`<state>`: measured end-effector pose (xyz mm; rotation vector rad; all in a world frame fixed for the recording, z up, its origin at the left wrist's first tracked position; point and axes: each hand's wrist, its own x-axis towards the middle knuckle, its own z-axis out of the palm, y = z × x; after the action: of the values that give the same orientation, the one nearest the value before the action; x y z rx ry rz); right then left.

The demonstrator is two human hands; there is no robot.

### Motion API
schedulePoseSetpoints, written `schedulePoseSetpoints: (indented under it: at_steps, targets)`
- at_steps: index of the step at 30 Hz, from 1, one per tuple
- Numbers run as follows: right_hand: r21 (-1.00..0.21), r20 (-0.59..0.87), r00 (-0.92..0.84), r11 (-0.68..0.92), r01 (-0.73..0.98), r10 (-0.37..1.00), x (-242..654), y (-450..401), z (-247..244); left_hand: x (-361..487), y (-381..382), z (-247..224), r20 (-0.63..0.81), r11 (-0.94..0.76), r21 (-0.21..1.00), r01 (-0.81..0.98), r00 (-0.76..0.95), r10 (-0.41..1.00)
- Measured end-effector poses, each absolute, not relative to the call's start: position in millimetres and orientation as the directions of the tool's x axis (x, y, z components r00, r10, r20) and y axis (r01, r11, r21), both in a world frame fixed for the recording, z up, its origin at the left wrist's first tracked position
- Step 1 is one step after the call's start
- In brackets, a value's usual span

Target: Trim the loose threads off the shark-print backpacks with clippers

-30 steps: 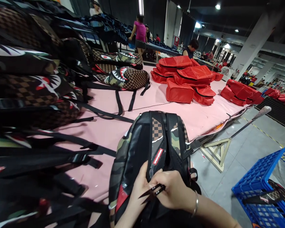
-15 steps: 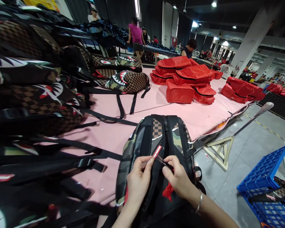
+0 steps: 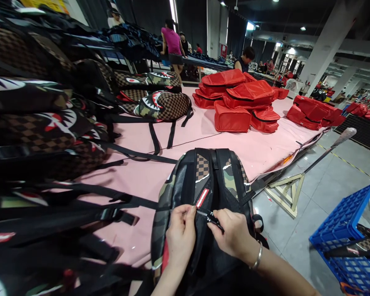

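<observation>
A black backpack with camouflage and brown checkered panels lies before me, its shoulder straps facing up. On one strap is a red label with white lettering. My left hand is closed, thumb and forefinger pinching at the strap's edge just below that label. My right hand is closed around small dark thread snips, whose narrow tip points left toward the left fingertips. What exactly the left fingers pinch is too small to make out.
More patterned backpacks are piled at left on the pink-covered table, straps trailing. Red bags are stacked farther back. To the right stand a metal frame with a pole and a blue crate. People are in the background.
My right hand has turned, and the snips lie closer to the left fingertips below the label. The red cloth that hung under my right hand is out of sight. The view has shifted slightly.
</observation>
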<state>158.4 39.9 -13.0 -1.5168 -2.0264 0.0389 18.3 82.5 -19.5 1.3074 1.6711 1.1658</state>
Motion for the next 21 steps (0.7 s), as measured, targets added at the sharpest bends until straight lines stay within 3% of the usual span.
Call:
schedulePoseSetpoints:
  at_steps: [9,14,17,21]
  targets:
    - [-0.096,0.563,-0.267,0.383,0.919,0.782,151.1,44.8,-5.7,19.2,83.5,-22.7,0.070,0.030,0.908,0.419,-0.221,0.973]
    - [-0.004,0.599,-0.335,0.421,0.907,0.728,153.5,49.6,-7.9,20.4,81.7,-24.3,0.094,0.028,0.892,0.452,-0.244,0.965]
    - [-0.045,0.600,-0.319,0.429,0.902,0.734,157.2,51.8,-10.6,22.2,79.8,-28.2,0.089,0.051,0.915,0.400,-0.323,0.942]
    - [-0.283,0.577,-0.204,0.428,0.858,0.791,162.6,49.9,-16.6,26.1,76.9,-35.4,0.107,0.029,0.952,0.305,-0.420,0.901]
